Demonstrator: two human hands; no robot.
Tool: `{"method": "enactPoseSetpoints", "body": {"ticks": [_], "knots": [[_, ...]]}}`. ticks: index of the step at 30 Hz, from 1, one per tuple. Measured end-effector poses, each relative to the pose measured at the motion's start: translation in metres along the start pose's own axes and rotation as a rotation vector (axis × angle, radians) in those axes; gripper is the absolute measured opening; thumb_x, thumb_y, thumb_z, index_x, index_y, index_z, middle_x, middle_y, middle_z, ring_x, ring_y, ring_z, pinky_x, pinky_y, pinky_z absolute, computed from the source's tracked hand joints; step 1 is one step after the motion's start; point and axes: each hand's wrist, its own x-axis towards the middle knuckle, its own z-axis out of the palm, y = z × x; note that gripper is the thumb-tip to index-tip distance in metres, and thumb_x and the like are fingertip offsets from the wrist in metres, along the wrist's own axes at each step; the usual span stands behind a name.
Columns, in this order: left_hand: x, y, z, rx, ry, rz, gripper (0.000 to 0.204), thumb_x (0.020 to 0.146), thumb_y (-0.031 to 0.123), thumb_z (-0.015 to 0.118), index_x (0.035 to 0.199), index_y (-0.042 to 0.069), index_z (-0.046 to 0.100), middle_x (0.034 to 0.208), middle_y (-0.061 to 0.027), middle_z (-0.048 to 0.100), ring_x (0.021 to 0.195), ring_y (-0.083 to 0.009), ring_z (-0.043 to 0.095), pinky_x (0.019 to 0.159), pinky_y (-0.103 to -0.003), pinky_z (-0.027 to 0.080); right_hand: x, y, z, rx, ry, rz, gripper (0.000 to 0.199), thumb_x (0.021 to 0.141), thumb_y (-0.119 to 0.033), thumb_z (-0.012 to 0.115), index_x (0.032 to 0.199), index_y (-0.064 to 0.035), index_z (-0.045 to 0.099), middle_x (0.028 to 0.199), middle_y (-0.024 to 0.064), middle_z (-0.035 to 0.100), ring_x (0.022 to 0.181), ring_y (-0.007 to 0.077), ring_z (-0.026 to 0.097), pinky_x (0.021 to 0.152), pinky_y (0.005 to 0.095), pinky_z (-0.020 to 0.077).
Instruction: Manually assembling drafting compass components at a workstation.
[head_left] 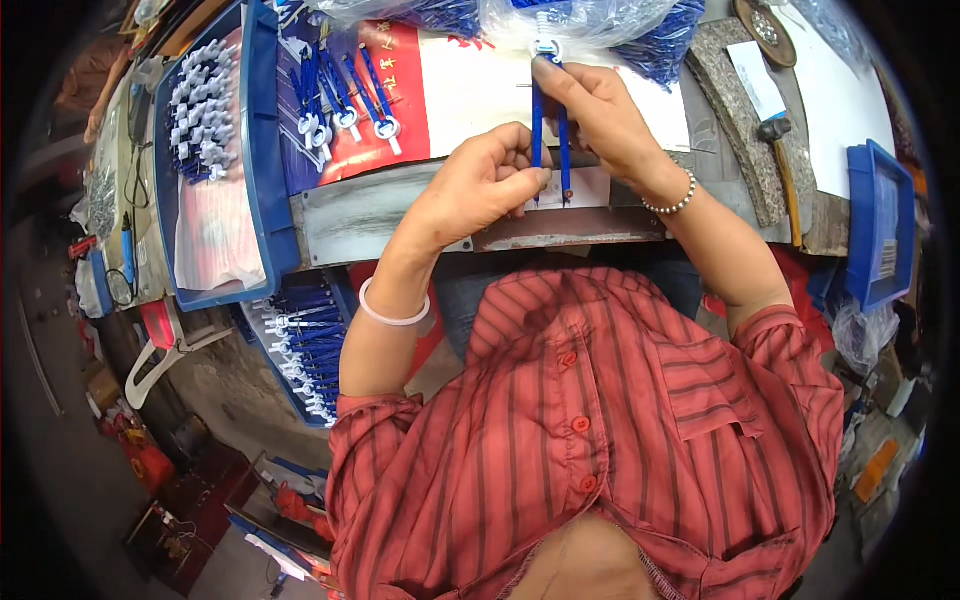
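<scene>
A drawing compass [564, 155] with two blue legs and a white head stands upright over the near edge of the bench, its legs slightly apart. My right hand [612, 122] grips it just below the head, thumb pressed on the top. Closed at the tip of the left leg is my left hand [478, 186], thumb and fingers pinching there; whatever small part lies between them is hidden. Several similar compasses [384, 128] lie to the left on red printed paper [400, 60].
A blue tray [265, 110] of white-headed compasses stands at left, and another batch [300, 345] sits lower beside my left arm. Clear bags of blue parts [660, 45] lie at the back. To the right are a stone slab [735, 120], a hammer [784, 165] and a blue bin [880, 225].
</scene>
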Motion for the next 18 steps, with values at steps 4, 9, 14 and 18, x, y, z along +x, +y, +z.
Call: {"method": "enactPoseSetpoints", "body": {"ticks": [4, 9, 14, 18], "knots": [[0.003, -0.004, -0.001, -0.015, 0.013, 0.034, 0.013, 0.085, 0.008, 0.06, 0.094, -0.001, 0.055, 0.072, -0.0006, 0.055, 0.058, -0.0051, 0.051, 0.051, -0.021, 0.042, 0.0, -0.003, 0.006, -0.095, 0.052, -0.047, 0.035, 0.083, -0.038, 0.066, 0.084, -0.0038, 0.06, 0.062, -0.0045, 0.048, 0.049, 0.002, 0.038, 0.042, 0.0185, 0.0288], [0.003, -0.007, -0.002, 0.077, 0.016, 0.0, 0.013, 0.085, 0.007, 0.062, 0.094, -0.001, 0.056, 0.072, -0.0003, 0.056, 0.058, -0.0052, 0.05, 0.051, -0.021, 0.042, -0.003, -0.009, -0.003, -0.132, -0.027, -0.006, 0.039, 0.083, -0.038, 0.066, 0.093, -0.001, 0.058, 0.062, -0.0032, 0.047, 0.048, 0.0023, 0.038, 0.041, 0.0188, 0.0281], [0.008, -0.016, -0.003, 0.129, 0.069, 0.007, 0.012, 0.084, 0.006, 0.062, 0.092, -0.001, 0.056, 0.072, -0.0015, 0.058, 0.059, -0.0057, 0.052, 0.052, -0.021, 0.043, 0.002, -0.001, 0.001, -0.157, -0.025, -0.101, 0.033, 0.087, -0.038, 0.063, 0.087, -0.0049, 0.059, 0.062, -0.0057, 0.049, 0.046, 0.001, 0.039, 0.041, 0.0167, 0.0302], [0.009, -0.019, -0.001, 0.151, 0.062, -0.002, 0.011, 0.084, 0.006, 0.062, 0.09, -0.002, 0.057, 0.072, -0.0038, 0.06, 0.059, -0.0071, 0.055, 0.052, -0.022, 0.045, 0.0, -0.003, -0.003, -0.25, -0.028, -0.028, 0.04, 0.09, -0.044, 0.055, 0.081, -0.0056, 0.058, 0.061, -0.0049, 0.049, 0.046, 0.0007, 0.04, 0.039, 0.0169, 0.0288]]}}
